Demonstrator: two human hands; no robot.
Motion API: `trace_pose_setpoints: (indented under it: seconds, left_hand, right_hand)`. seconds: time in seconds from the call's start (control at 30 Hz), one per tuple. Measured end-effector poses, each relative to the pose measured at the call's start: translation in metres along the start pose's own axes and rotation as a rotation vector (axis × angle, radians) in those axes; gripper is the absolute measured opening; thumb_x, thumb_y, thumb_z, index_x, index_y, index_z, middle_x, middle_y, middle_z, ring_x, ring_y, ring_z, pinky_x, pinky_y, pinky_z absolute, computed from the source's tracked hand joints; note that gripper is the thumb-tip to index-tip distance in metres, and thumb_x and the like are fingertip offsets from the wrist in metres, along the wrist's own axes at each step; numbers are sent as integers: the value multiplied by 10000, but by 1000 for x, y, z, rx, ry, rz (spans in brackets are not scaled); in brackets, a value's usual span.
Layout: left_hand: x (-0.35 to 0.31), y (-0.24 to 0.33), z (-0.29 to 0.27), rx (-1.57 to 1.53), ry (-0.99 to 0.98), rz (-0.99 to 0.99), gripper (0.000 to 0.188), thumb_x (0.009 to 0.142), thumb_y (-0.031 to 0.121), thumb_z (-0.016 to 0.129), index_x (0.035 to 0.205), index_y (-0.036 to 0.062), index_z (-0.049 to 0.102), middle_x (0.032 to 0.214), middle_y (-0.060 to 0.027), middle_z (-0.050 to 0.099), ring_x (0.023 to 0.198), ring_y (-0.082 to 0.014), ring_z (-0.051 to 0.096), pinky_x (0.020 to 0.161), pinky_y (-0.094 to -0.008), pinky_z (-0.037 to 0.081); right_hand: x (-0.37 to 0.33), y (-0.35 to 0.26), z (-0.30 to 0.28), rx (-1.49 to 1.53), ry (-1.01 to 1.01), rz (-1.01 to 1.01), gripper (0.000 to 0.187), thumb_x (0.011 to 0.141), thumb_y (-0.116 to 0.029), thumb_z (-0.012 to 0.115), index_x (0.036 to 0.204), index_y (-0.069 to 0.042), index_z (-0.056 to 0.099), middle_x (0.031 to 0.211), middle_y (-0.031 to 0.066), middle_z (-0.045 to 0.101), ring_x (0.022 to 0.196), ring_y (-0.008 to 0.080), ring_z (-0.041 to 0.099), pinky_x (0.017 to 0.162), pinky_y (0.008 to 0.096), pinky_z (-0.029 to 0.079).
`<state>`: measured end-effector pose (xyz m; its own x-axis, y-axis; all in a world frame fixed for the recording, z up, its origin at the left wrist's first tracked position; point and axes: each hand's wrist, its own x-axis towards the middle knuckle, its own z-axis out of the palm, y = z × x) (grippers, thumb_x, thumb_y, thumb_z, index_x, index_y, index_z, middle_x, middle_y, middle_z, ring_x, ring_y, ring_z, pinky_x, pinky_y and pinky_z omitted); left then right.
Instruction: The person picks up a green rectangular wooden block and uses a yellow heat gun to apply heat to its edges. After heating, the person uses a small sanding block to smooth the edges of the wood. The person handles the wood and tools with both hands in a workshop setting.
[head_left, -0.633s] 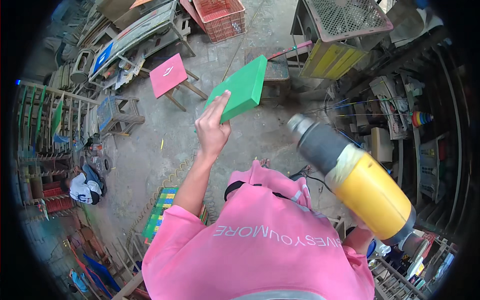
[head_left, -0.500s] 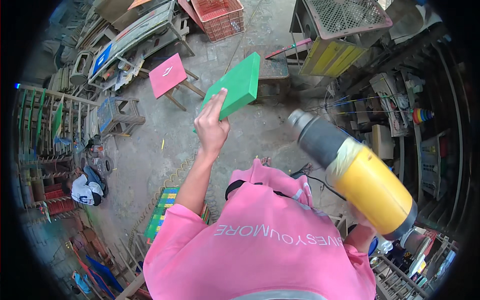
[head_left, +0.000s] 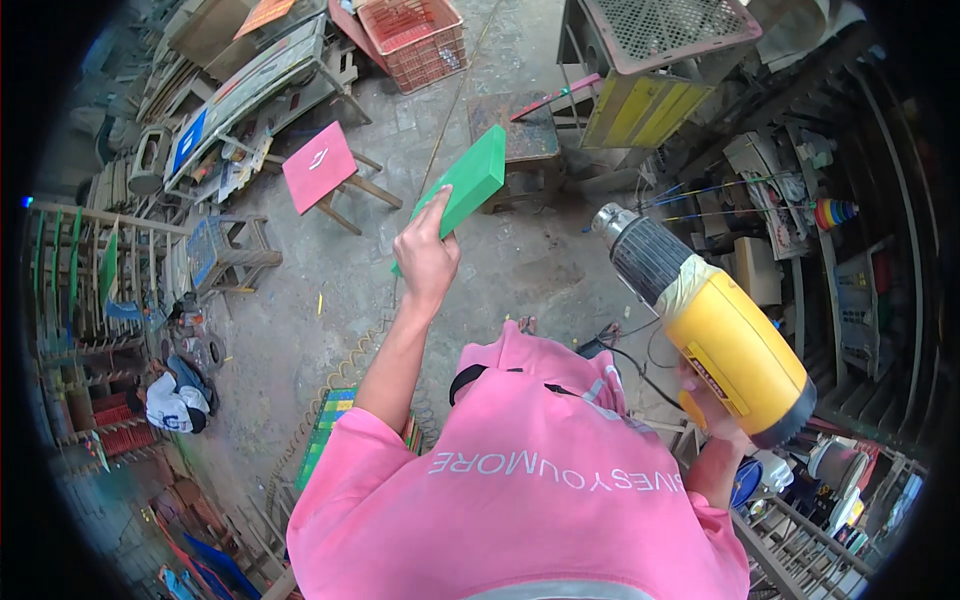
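A flat, thick-edged green board [head_left: 465,190] is held up in front of me, tilted. My left hand [head_left: 427,258] is closed on its lower near edge, the fingers lying along one face. On the right, my right hand [head_left: 712,405] is wrapped round the handle of a yellow heat gun [head_left: 735,340]. Its dark ribbed barrel and metal nozzle point up and left, toward the board but apart from it. Most of the right hand's fingers are hidden behind the gun body. A dark cord trails near the handle.
A pink-topped stool [head_left: 320,167] and a worn wooden stool [head_left: 515,140] stand ahead. Behind are a red crate [head_left: 412,45] and a yellow-panelled stand [head_left: 645,110]. A coiled hose [head_left: 345,370] lies at left, with a crouching person [head_left: 178,400] farther off. Racks line the right.
The green board has turned more edge-on and its top has dropped slightly. The heat gun has shifted a little up and left, bringing the right hand on its handle into view.
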<state>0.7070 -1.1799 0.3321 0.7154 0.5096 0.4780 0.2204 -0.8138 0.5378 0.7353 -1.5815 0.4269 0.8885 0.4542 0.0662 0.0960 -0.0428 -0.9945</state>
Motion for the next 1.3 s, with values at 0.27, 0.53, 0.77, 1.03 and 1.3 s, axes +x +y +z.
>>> trace_pose_setpoints:
  seconds: [0.27,0.53,0.77,1.03,1.3]
  left_hand:
    - [-3,19,69,-52,-193,-67,492,746,-56,633,1198,124,708,1019,-217,699,928,-394,692,793,-438,547]
    - [-30,69,130,-69,-506,-26,368,758,-12,662,1121,37,697,884,-292,670,889,-462,669,755,-474,523]
    - [-49,118,175,-72,-604,18,363,753,11,724,1115,30,703,909,-276,690,909,-459,676,784,-486,520]
    - [-60,184,223,-104,-636,37,434,738,-12,746,1166,-33,681,992,-281,709,942,-423,702,836,-458,527]
    - [-66,259,233,-401,-646,-38,393,797,-59,639,1188,-31,665,1027,-207,738,990,-200,691,890,-343,518]
  right_hand:
    - [-3,17,-32,7,72,93,357,895,-35,713,1230,-43,589,1021,36,638,938,166,617,780,307,507]
    - [-42,38,-101,304,508,225,363,836,-89,754,1170,-47,619,974,33,655,940,141,605,822,296,472]
    - [-78,72,-176,485,790,230,597,870,-129,745,1409,-60,500,1318,97,643,1255,183,537,1096,338,352]
    - [-105,121,-261,429,1026,226,652,877,-203,764,1447,-93,469,1389,56,606,1306,179,475,1134,343,285]
    - [-119,133,-309,87,1003,177,458,905,-148,724,1323,-37,575,1236,81,672,1148,181,601,1046,355,437]
